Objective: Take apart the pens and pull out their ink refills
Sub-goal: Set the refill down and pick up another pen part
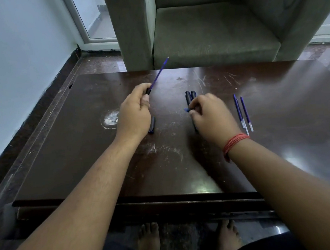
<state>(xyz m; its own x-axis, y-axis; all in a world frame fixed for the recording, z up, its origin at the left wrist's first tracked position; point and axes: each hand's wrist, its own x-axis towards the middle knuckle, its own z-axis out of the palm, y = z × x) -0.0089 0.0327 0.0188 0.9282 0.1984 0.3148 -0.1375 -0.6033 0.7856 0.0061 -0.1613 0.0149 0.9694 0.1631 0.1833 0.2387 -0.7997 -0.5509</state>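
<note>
My left hand (134, 111) grips a dark pen barrel from which a blue ink refill (159, 74) sticks up and away toward the sofa. A short dark pen part (152, 125) lies on the table just right of that hand. My right hand (210, 113) rests over a pair of dark pen barrels (190, 97) lying side by side, its fingers curled around a small blue piece (186, 109). Three blue ink refills (242, 112) lie in a row right of my right hand.
The dark brown table (279, 135) is scratched and has a white stain (111, 118) left of my left hand. A green sofa chair (212, 34) stands right behind the far edge. A wall runs along the left. My bare feet show under the near edge.
</note>
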